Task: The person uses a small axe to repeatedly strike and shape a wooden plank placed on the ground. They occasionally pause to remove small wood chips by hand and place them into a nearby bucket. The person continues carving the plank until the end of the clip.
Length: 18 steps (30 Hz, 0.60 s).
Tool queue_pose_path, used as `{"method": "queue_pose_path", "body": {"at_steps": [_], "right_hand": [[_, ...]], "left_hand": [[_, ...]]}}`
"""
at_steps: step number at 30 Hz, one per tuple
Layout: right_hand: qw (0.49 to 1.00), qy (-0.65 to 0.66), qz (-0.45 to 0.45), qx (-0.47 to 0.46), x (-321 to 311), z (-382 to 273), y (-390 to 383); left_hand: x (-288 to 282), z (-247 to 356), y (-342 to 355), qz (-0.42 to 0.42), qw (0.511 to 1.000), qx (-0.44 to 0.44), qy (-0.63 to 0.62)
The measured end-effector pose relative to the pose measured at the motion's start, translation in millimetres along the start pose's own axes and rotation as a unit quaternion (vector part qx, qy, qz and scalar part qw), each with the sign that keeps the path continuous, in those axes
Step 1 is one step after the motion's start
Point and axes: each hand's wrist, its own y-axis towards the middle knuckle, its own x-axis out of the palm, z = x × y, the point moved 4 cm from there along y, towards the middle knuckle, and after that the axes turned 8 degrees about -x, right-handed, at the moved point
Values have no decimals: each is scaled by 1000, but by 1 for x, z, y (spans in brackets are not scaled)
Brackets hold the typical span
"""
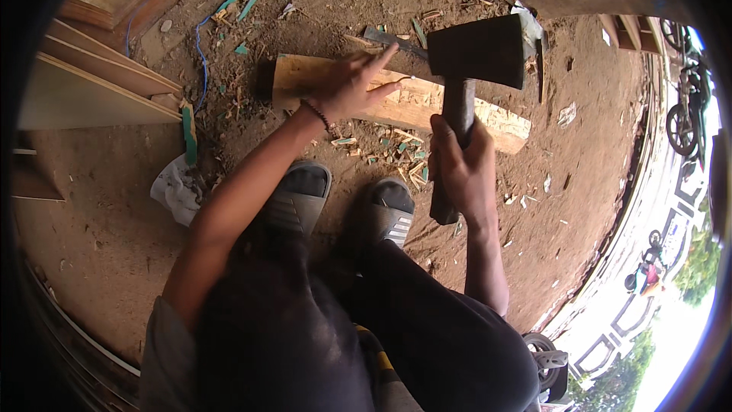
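Note:
My right hand (pixel 463 156) is closed round the dark handle of a hatchet (pixel 476 49), its broad dark head raised over the right part of a squared wooden beam (pixel 499 118). The beam lies on the dirt in front of my feet, its top rough and chipped toward the right. My left hand (pixel 347 90) rests over the beam's left part, with index finger and thumb stretched apart. Close to the thumb tip, a thin bent nail (pixel 408 78) shows against the wood; the thumb does not appear to grip it. Behind the beam lies a flat dark metal strip (pixel 393 40).
Wood chips with green paint (pixel 408 156) litter the ground. Stacked boards (pixel 107 80) stand at the left, near a blue cord (pixel 200 46). My sandalled feet (pixel 301 198) are just before the beam. A crumpled white bag (pixel 177 191) lies left; motorcycles (pixel 682 118) stand far right.

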Motion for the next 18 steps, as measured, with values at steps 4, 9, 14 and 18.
{"method": "queue_pose_path", "body": {"at_steps": [4, 9, 14, 18], "right_hand": [[996, 37, 55, -53, -12, -28, -8], [998, 14, 60, -22, 17, 17, 5], [996, -84, -32, 0, 15, 30, 12], [995, -86, 2, -48, -1, -2, 1]], "left_hand": [[-39, -31, -15, 62, 990, -14, 123], [-39, -46, -23, 26, 971, -81, 225], [-39, -44, -19, 78, 965, -56, 244], [-37, -48, -23, 70, 966, -72, 240]]}}
